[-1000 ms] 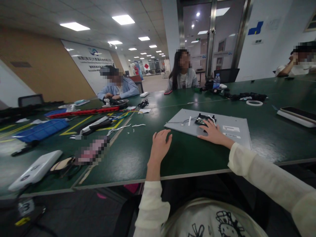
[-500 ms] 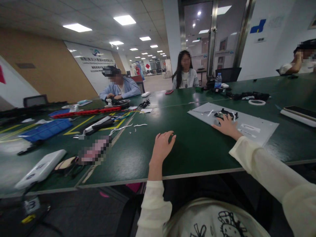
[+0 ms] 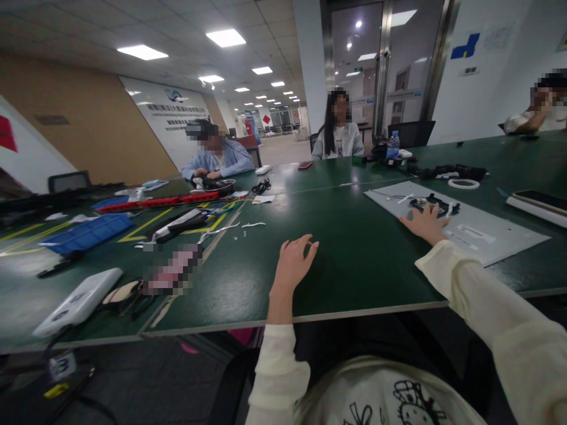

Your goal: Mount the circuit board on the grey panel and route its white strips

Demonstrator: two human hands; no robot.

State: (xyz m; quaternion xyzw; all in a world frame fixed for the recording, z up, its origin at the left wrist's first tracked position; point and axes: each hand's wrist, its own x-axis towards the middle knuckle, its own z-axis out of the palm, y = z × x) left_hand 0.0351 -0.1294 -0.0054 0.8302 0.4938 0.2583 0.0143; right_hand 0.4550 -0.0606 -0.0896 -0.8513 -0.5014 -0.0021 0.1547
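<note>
My right hand (image 3: 426, 225) lies with its fingers spread on a grey flat panel (image 3: 509, 237), over its left part. Just beyond the fingertips, and partly hidden by them, is a black thin part (image 3: 450, 208) with white strips on it; I cannot make out its kind. More white strips are stuck to the panel. My left hand (image 3: 292, 262) rests over the bare green table (image 3: 349, 260), fingers slightly curled and thumb apart, holding nothing.
To the left lie a white power strip (image 3: 77, 302), a pink pixelated item (image 3: 173, 271) and a blue tray (image 3: 86, 233). A tape roll (image 3: 463, 184) and a phone on a white box (image 3: 538, 206) are at right. Two people sit across the table, another at far right.
The grey panel, with the black part on it, has slid to the right along with my right hand. My left hand has barely moved.
</note>
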